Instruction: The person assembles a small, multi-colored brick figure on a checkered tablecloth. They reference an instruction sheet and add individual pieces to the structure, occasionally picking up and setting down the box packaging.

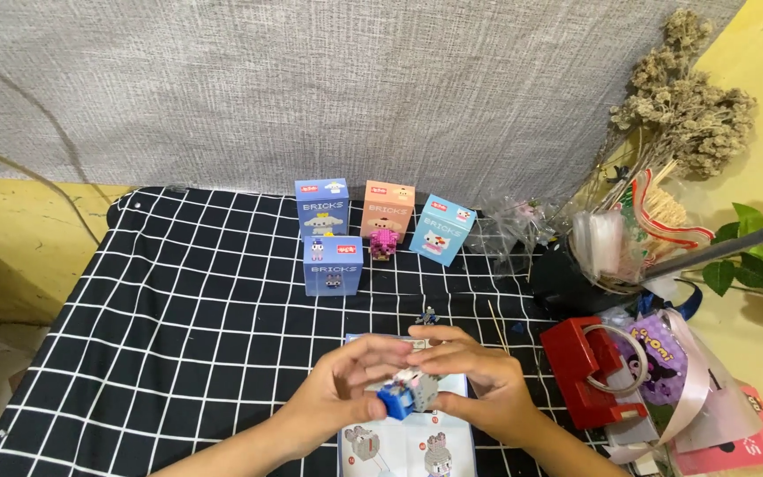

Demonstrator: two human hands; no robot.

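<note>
One view only here, worn on the head, looking forward and down across the bench [178, 353] with its black white-gridded cloth. The lens sits close above the person's own forearms, which come in from the bottom edge, just this side of the blue upright box [333, 264]. Beyond that box the grey woven backdrop [311, 88] fills the top of the view, so the camera faces the wall squarely. Right of the box, the bench's cluttered edge runs out of frame; left of it, the floor shows past the cloth.
</note>
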